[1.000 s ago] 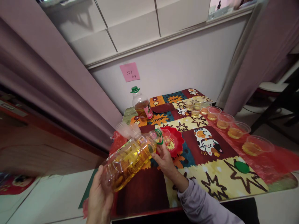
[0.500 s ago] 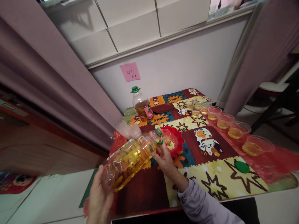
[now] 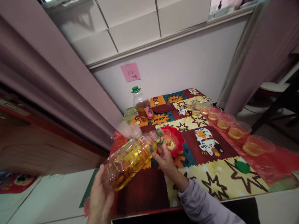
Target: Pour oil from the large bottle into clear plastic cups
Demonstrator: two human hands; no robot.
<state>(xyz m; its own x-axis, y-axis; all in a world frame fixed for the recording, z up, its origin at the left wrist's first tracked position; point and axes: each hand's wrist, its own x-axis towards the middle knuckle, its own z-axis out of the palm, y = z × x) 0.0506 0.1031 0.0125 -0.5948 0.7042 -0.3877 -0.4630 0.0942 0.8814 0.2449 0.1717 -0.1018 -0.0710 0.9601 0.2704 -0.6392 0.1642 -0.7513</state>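
I'm mid-pour. My left hand (image 3: 100, 194) is wrapped shut around the base of the bottle (image 3: 129, 158), which lies tilted over the near left of the table (image 3: 142, 191), its open neck aimed at the small cup (image 3: 166, 134) on the red plate (image 3: 177, 141). My right hand (image 3: 164, 158) is up under the neck with the fingers half curled. Whether it grips the neck or only steadies the cup, I cannot tell, as the bottle hides the fingertips.

The yellow liquid sits low in the tilted body and I see no stream at the mouth, so I judge the next move calls for a slow lift of the base while the neck stays over the cup, and a light hand so the cup isn't knocked.

The green cap (image 3: 243, 167) lies well apart to the right, a row of filled cups (image 3: 239, 130) runs along the far right edge, and a second bottle (image 3: 142, 105) stands capped at the back.

Against half a second ago almost nothing differs — same tilt, same grips — only the view has drifted a touch.
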